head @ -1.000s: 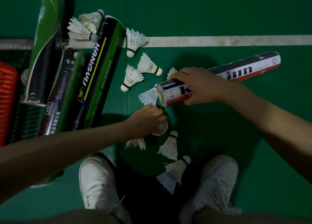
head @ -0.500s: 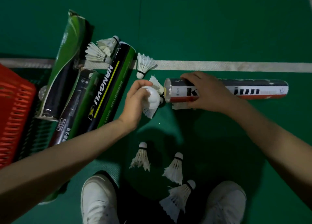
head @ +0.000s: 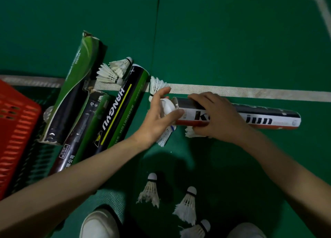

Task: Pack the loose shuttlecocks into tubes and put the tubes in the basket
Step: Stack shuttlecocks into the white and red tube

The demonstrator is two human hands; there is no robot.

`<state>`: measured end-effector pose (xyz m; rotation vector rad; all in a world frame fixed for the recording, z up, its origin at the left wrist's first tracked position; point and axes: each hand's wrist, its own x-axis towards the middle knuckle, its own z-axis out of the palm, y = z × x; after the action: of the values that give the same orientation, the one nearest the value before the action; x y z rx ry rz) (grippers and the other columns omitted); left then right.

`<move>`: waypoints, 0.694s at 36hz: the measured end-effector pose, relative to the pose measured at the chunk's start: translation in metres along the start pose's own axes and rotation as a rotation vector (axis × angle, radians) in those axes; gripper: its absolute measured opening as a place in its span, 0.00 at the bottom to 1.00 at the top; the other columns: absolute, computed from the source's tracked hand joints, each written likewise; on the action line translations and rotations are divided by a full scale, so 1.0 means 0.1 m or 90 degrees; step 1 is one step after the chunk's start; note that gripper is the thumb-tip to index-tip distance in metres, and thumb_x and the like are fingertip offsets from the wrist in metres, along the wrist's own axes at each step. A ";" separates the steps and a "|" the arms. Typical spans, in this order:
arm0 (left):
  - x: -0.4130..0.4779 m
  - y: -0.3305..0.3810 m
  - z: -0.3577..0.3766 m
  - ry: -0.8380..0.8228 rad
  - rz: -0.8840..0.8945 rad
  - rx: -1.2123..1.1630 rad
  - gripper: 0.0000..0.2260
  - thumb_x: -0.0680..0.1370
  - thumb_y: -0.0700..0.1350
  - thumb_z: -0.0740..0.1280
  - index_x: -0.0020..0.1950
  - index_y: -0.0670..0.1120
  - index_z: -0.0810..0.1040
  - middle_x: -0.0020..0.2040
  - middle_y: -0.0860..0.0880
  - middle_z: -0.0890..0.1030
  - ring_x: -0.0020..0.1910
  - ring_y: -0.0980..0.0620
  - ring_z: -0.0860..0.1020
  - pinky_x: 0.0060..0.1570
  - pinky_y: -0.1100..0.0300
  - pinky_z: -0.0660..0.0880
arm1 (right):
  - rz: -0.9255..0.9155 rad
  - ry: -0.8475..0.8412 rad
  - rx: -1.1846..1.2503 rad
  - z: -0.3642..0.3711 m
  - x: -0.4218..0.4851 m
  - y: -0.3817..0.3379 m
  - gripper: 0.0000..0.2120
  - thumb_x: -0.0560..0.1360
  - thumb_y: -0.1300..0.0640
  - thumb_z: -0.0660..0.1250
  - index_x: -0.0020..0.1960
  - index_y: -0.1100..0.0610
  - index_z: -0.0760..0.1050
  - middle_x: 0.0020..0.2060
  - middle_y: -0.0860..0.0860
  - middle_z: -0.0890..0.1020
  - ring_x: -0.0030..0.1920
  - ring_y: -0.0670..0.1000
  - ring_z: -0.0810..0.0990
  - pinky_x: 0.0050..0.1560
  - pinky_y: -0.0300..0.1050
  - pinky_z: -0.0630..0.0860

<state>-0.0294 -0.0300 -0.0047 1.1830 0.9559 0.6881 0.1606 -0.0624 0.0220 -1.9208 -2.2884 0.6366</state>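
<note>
Cap [head: 167, 107] in pinch of left hand [head: 155, 118] at tube [head: 261, 119] mouth; right hand [head: 215, 116] around tube.

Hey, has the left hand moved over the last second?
Yes. The left hand has gone from lower on the floor up toward the white line. Its fingertips now reach that line, and it holds a cap at the mouth of the tube.

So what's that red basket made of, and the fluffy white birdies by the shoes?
The red basket looks like matte moulded plastic: stiff walls with rows of slots. The shuttlecock looks made of real feathers, with separate, frayed vanes. Its rounded tip might be cork or foam.
</note>
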 end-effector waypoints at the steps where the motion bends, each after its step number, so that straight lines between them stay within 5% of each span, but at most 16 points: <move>1: 0.01 0.00 0.02 -0.004 -0.010 0.007 0.35 0.68 0.52 0.70 0.72 0.49 0.59 0.67 0.49 0.65 0.63 0.54 0.71 0.64 0.53 0.72 | -0.006 0.007 0.003 0.00 0.00 -0.01 0.43 0.65 0.45 0.74 0.75 0.49 0.58 0.65 0.50 0.68 0.63 0.51 0.66 0.64 0.47 0.60; 3: 0.02 0.03 0.06 -0.014 -0.019 0.020 0.37 0.69 0.58 0.68 0.74 0.51 0.57 0.73 0.52 0.61 0.72 0.52 0.62 0.71 0.49 0.62 | -0.020 0.019 0.007 0.01 0.01 -0.04 0.42 0.65 0.46 0.74 0.74 0.50 0.59 0.64 0.50 0.69 0.63 0.52 0.67 0.64 0.48 0.61; 7: 0.01 0.07 0.10 -0.012 -0.009 0.051 0.44 0.65 0.72 0.65 0.75 0.57 0.53 0.76 0.57 0.57 0.74 0.60 0.55 0.74 0.52 0.56 | -0.038 0.056 0.009 0.04 0.02 -0.03 0.42 0.63 0.47 0.75 0.73 0.52 0.62 0.62 0.52 0.72 0.61 0.54 0.70 0.62 0.51 0.62; 17: 0.08 0.11 0.06 -0.040 0.096 0.302 0.50 0.66 0.75 0.59 0.77 0.54 0.37 0.78 0.58 0.41 0.76 0.61 0.42 0.75 0.45 0.48 | -0.075 0.140 0.069 0.05 0.09 -0.03 0.38 0.62 0.41 0.63 0.70 0.54 0.69 0.53 0.54 0.77 0.52 0.56 0.76 0.54 0.50 0.69; 22: 0.11 0.17 0.06 -0.031 0.036 0.230 0.54 0.64 0.68 0.68 0.77 0.54 0.38 0.78 0.53 0.43 0.75 0.61 0.43 0.75 0.48 0.49 | -0.094 0.116 0.081 0.01 0.19 -0.03 0.39 0.62 0.41 0.62 0.70 0.57 0.69 0.54 0.56 0.76 0.52 0.57 0.76 0.48 0.46 0.71; 25: 0.13 0.12 0.01 -0.052 0.006 0.185 0.49 0.61 0.71 0.70 0.73 0.64 0.44 0.78 0.51 0.48 0.77 0.52 0.50 0.74 0.46 0.56 | -0.097 0.098 0.075 0.03 0.23 -0.03 0.39 0.62 0.41 0.62 0.70 0.57 0.69 0.53 0.55 0.76 0.52 0.56 0.75 0.47 0.44 0.69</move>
<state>-0.0218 -0.0164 0.0039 1.4595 1.0038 0.5145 0.1521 -0.0417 0.0155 -1.6623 -2.2223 0.5703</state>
